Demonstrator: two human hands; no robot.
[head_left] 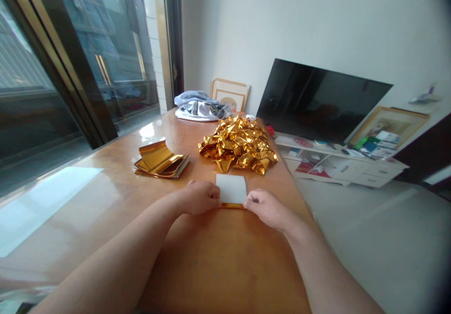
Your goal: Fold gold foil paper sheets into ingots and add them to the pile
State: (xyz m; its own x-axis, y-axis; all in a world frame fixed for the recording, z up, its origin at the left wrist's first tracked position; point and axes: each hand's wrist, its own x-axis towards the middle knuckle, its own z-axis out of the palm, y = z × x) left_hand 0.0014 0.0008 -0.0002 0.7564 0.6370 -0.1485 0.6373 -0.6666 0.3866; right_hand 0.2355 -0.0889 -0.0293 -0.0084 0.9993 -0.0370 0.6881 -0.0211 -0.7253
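A small sheet of foil paper (pixel 231 188) lies white side up on the wooden table (pixel 218 257), with a thin gold strip folded up along its near edge. My left hand (pixel 199 197) pinches the left end of that fold. At the right end, my right hand (pixel 266 207) pinches it too. Just beyond the sheet sits a heap of folded gold foil pieces (pixel 238 144). A stack of flat gold foil sheets (pixel 161 160), the top ones curling up, lies to the left of the heap.
A bundle of grey and white cloth (pixel 199 105) and a framed picture (pixel 229 94) stand at the table's far end. A dark TV (pixel 319 100) on a low white cabinet (pixel 347 166) is to the right. Sliding glass doors (pixel 70 69) run along the left.
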